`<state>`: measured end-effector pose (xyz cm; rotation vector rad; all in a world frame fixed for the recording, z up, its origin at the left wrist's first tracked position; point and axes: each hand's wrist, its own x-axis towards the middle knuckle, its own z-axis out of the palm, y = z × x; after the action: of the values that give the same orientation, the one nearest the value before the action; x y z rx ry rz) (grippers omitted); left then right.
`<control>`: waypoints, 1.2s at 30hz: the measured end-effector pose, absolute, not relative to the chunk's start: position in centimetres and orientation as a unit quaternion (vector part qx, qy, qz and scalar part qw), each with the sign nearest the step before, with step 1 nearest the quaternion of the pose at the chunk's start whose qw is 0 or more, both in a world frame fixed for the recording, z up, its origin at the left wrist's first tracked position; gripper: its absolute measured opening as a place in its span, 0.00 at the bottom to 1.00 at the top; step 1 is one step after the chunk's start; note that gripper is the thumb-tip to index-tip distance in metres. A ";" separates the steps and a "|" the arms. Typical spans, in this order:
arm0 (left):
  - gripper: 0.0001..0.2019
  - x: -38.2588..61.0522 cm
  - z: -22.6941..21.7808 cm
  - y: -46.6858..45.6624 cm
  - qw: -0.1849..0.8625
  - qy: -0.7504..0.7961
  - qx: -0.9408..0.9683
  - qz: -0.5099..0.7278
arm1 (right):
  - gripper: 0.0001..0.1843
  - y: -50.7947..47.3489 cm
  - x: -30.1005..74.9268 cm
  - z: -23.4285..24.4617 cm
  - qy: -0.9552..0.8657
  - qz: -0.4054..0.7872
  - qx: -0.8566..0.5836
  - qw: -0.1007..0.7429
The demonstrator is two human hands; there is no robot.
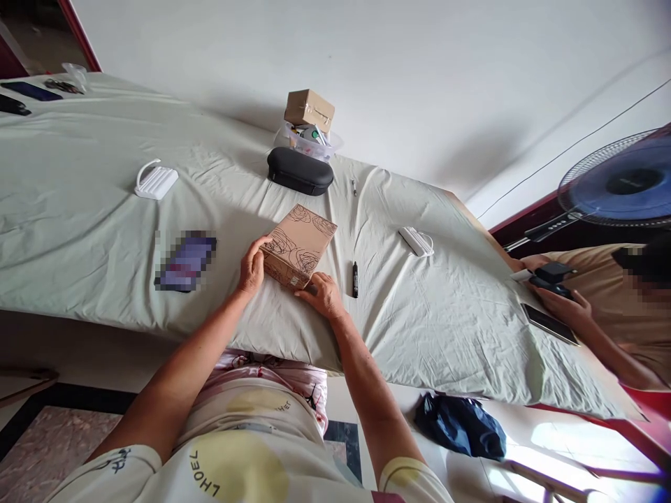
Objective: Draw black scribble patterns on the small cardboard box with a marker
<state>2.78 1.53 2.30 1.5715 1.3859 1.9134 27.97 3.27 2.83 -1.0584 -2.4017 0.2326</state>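
The brown box (298, 244) lies flat on the sheet-covered table (105, 230) straight in front of me, its patterned top facing up. It sits skewed, one corner pointing back at me. Its long axis seems to run away from me and a little to the right, though the wide lens makes that hard to judge.

My left hand (252, 269) cups the box's near left corner, fingers curled over the top edge and thumb against the side. The forearm comes up from the lower left, wrist straight. My right hand (323, 295) lies palm down on the sheet at the box's near right side, fingers loosely together, their tips touching its lower edge. That forearm slants in from the lower right.

Just right of the box a black marker (355, 279) lies apart from my hand, pointing away from me. Left of the box lies a phone (186, 262). Beyond the box lies a black case (300, 171), and behind that a small cardboard box (309, 110) rests on a clear tub (309, 144). Far right of the box, another person's hand (565, 307) holds a black device (550, 274).
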 end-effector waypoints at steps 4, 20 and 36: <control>0.24 2.3 2.0 1.9 0.190 0.479 0.540 0.665 | 0.25 2.8 27.4 2.7 -0.903 0.055 -0.349 0.246; 0.27 4.9 2.2 0.5 -0.102 0.433 0.720 0.533 | 0.12 1.0 25.2 3.0 -0.913 0.028 -0.243 0.326; 0.19 5.2 2.1 0.7 -0.031 0.442 0.723 0.530 | 0.27 0.9 25.4 4.2 -0.864 -0.021 -0.392 0.316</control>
<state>5.21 0.66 2.10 2.3171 1.4170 1.6972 25.41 0.88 4.25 -1.0335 -2.2751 -0.0558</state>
